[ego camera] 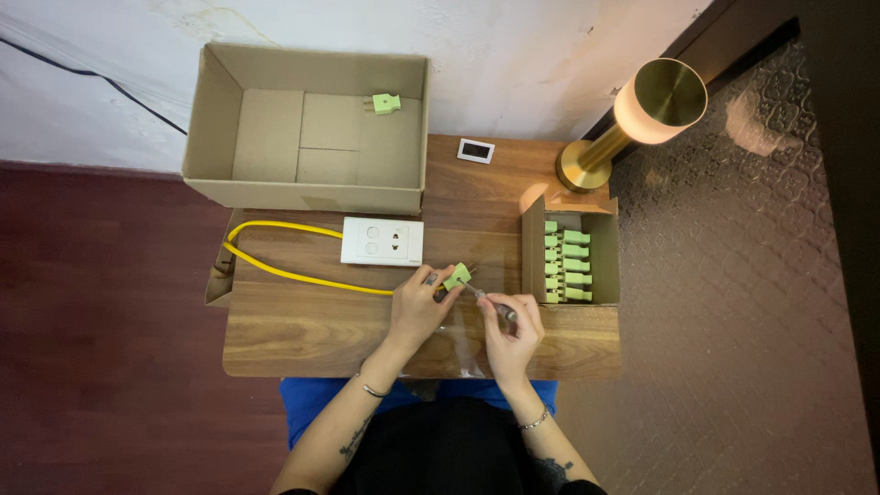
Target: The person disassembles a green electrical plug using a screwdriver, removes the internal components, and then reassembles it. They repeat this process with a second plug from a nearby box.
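My left hand (418, 307) grips a small green plug (457, 275) just above the wooden table (302, 325). A yellow cable (275, 266) runs from under that hand in a loop to the left. In my right hand (511, 332) is a thin screwdriver (490, 303), and its tip touches the green plug. A white socket block (382, 240) lies just behind my left hand.
A large open cardboard box (220, 119) at the back left holds one green plug (386, 103). A small open box (533, 247) on the right holds several green plugs (568, 266). A lit brass lamp (642, 115) stands back right, near a small white card (476, 150).
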